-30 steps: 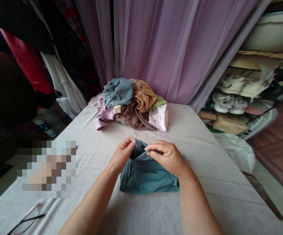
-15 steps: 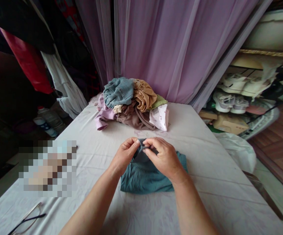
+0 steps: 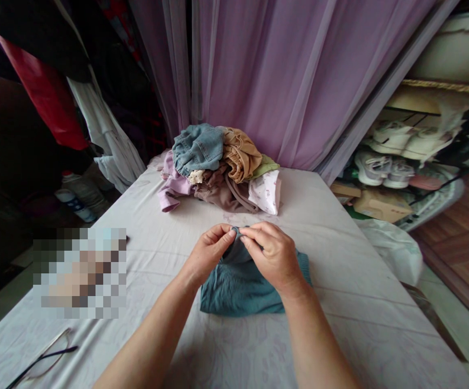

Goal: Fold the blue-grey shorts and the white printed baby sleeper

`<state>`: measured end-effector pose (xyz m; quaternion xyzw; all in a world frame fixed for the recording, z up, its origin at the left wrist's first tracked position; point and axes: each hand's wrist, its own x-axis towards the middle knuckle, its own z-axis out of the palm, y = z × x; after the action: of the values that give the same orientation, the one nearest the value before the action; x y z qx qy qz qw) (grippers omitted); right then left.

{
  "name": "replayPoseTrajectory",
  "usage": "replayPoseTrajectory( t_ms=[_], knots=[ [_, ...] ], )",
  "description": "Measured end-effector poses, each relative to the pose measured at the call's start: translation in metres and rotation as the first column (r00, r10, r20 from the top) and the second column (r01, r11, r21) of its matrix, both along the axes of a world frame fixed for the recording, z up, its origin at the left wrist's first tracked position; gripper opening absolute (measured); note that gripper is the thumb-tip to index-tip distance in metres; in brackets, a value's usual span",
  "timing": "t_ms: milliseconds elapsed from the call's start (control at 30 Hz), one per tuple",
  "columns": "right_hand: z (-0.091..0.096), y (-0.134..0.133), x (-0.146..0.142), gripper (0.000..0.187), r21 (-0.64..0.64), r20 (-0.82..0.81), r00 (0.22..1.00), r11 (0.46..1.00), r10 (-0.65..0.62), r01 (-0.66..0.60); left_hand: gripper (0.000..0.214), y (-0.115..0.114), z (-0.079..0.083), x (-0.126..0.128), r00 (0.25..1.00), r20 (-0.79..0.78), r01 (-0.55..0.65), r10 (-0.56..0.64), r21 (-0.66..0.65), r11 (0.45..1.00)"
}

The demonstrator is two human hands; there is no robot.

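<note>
A teal garment (image 3: 240,294) is laid, folded, on the near side of the pile (image 3: 222,194), on a pale cloth (image 3: 348,335). Its long axis is set crosswise before the pile, left to right, with the right end turned slightly farther toward the pile than the left. Its lower fold is faced away from the pile, while one edge is lifted up on the pile's side. That edge is pinched between thumb and fingers of the left hand (image 3: 212,248), and beside it by thumb and fingertips of the right hand (image 3: 273,251); whether the fingertips of the two hands meet cannot be told.

In the pile, a denim piece (image 3: 198,148) and a tan piece (image 3: 240,154) are heaped on top, with a lilac piece (image 3: 173,189) spilled out at its left and a white piece (image 3: 265,194) at its right. Behind the pile a purple curtain (image 3: 259,70) is hung. Nearer than the pile and to its left, glasses (image 3: 46,359) are set down, folded arms unclear. Well to the right of the pile, shoes (image 3: 384,168) are shelved above a box (image 3: 382,205)
</note>
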<state>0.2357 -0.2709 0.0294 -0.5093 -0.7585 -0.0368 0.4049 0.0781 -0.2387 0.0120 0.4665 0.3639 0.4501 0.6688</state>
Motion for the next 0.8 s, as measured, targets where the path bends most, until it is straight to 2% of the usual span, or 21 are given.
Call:
replayPoseTrajectory(
  t_ms=[200,300,367,467,533,633,800],
  knots=[
    [0.002,-0.001,-0.002,0.021,-0.012,-0.073,0.997,1.000,-0.004,0.003,0.041,0.004,-0.005,0.002,0.998,0.014,-0.060,0.059,0.039,0.997],
    [0.006,0.000,-0.001,0.019,0.006,-0.208,0.978,1.000,-0.020,0.022,0.036,0.009,-0.008,-0.001,0.987,0.006,-0.162,0.163,0.154,0.975],
    [0.009,0.003,0.002,0.018,-0.005,-0.306,0.952,1.000,-0.031,0.031,0.027,0.012,-0.007,-0.005,0.970,-0.061,-0.212,0.235,0.258,0.942],
    [0.010,0.011,0.008,0.017,-0.105,-0.393,0.919,0.994,-0.027,-0.016,0.012,0.011,-0.001,-0.011,0.952,-0.178,-0.164,0.251,0.397,0.903],
    [0.010,0.019,0.012,0.017,-0.184,-0.417,0.908,0.982,-0.033,-0.049,0.007,0.009,0.002,-0.012,0.951,-0.203,-0.124,0.233,0.442,0.888],
    [0.012,0.027,0.016,0.019,-0.246,-0.428,0.902,0.967,-0.047,-0.066,0.016,0.006,0.004,-0.012,0.955,-0.208,-0.097,0.211,0.452,0.887],
    [0.020,0.030,0.019,0.019,-0.249,-0.417,0.909,0.964,-0.020,-0.093,0.016,0.006,0.000,-0.010,0.957,-0.224,-0.066,0.186,0.456,0.887]
  ],
)
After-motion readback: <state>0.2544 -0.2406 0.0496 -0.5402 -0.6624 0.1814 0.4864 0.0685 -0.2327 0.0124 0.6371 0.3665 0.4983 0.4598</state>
